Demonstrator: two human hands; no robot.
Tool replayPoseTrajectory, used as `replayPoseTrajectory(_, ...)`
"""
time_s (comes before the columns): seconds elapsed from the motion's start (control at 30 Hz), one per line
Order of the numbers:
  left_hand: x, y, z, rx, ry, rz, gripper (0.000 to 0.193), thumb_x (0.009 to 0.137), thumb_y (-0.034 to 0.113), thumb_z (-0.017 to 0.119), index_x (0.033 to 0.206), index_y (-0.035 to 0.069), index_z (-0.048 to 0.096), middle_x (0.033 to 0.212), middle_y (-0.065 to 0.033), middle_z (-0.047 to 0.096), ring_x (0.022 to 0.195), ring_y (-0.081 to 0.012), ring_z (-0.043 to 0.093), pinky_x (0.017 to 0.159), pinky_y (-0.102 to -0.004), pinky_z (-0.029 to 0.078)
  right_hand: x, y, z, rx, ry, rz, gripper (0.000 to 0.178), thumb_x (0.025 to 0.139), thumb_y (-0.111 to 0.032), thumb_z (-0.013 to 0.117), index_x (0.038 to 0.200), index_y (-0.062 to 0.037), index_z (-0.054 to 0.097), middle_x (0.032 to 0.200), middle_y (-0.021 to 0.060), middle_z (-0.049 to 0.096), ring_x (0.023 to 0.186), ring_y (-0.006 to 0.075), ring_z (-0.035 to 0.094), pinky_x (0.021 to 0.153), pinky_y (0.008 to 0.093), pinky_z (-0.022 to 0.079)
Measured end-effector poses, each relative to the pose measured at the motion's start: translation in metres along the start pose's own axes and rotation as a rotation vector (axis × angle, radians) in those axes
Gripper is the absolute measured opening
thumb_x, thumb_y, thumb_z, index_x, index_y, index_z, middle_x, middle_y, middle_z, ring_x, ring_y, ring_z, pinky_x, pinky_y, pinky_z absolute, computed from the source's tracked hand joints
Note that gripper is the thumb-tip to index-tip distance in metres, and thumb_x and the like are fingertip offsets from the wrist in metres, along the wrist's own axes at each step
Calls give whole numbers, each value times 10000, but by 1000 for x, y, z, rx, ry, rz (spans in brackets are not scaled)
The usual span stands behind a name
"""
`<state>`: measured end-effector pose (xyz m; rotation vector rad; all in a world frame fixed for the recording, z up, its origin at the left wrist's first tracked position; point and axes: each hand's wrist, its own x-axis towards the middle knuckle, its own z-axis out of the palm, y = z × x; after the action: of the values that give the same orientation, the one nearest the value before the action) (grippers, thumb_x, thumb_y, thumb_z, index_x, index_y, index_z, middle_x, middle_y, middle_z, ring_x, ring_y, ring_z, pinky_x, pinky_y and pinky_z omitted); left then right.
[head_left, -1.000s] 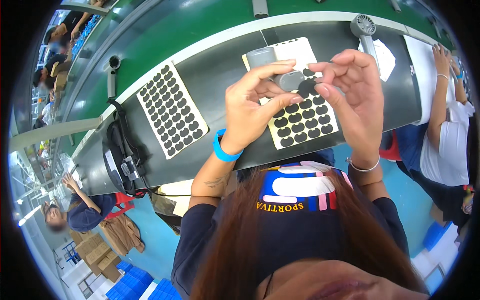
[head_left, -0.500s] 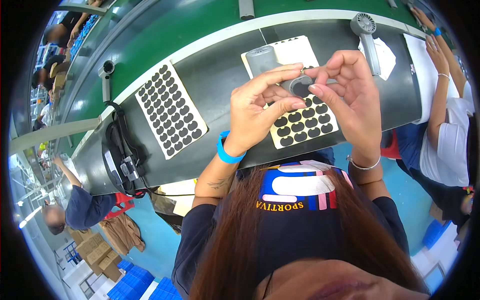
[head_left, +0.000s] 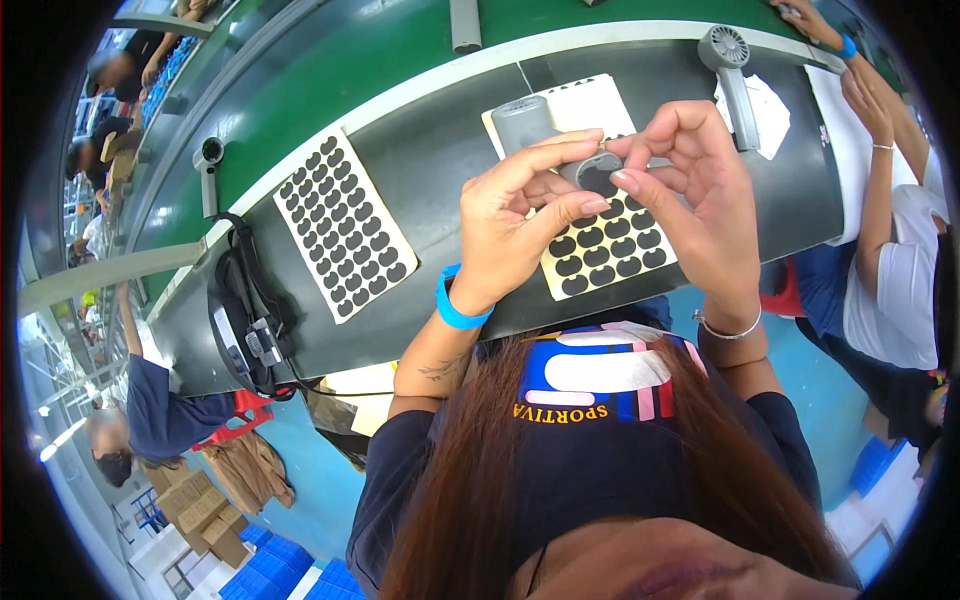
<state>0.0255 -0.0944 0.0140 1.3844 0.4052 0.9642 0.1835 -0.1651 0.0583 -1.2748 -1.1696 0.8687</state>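
Note:
My left hand [head_left: 515, 215] holds a grey rounded piece [head_left: 570, 171] between thumb and fingers, its end turned towards my right hand. A dark, sticker-like patch [head_left: 600, 182] shows at that end. My right hand [head_left: 705, 190] meets the same end with thumb and forefinger pinched close; whether something small is in the pinch is hidden. Beyond my left fingers lies a grey cylinder [head_left: 524, 122]; my fingers cover whether it joins the held piece. Under my hands is a pale sheet of black notched-round stickers [head_left: 620, 247].
Another sticker sheet [head_left: 347, 230] lies left on the dark table, beside a black strapped device [head_left: 245, 310]. A grey handheld fan [head_left: 738, 95] lies on white paper [head_left: 768, 118] at right. Past the table's pale edge, a green belt [head_left: 330, 75] carries grey parts [head_left: 209, 180]. A co-worker's hands [head_left: 868, 105] are at far right.
My hands keep almost the same pose on the grey piece. Grey parts on the belt have shifted slightly. A co-worker's hand at upper right has moved up and left; another's arm at left has risen.

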Motion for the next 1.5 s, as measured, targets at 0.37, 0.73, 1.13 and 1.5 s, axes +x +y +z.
replayPoseTrajectory(0.37, -1, -1, 1, -21, -1, -11, 362, 784, -111, 653, 1138, -79, 582, 1221, -207, 570, 885, -217, 675, 769, -296, 580, -1, -3, 1, -49, 19, 21, 324, 811, 40, 653, 1046, -26, 440, 886, 62, 572, 967, 161, 609, 779, 247, 497)
replayPoseTrajectory(0.73, 0, -2, 3, -32, 13, -19, 345, 791, -89, 663, 1127, -84, 584, 1199, -211, 575, 868, -193, 671, 753, -279, 581, 1, -4, 2, -100, 35, 6, 314, 800, 70, 631, 1040, -20, 449, 892, 58, 572, 956, 146, 607, 754, 234, 502)
replayPoseTrajectory(1.13, -2, -4, 5, -29, 38, -8, 318, 790, -81, 675, 1099, -73, 599, 1174, -206, 588, 834, -147, 659, 700, -238, 572, -2, -7, 3, -144, 49, 1, 278, 821, 57, 615, 1031, -23, 451, 868, 54, 584, 897, 145, 621, 748, 247, 476)
replayPoseTrajectory(1.5, -3, -2, 5, 34, 21, -5, 295, 799, -97, 647, 1086, -99, 580, 1172, -229, 577, 767, -158, 656, 682, -273, 585, -6, -3, 7, -337, 128, -145, 335, 796, 30, 641, 1045, -39, 427, 810, 55, 621, 793, 114, 592, 681, 237, 407)
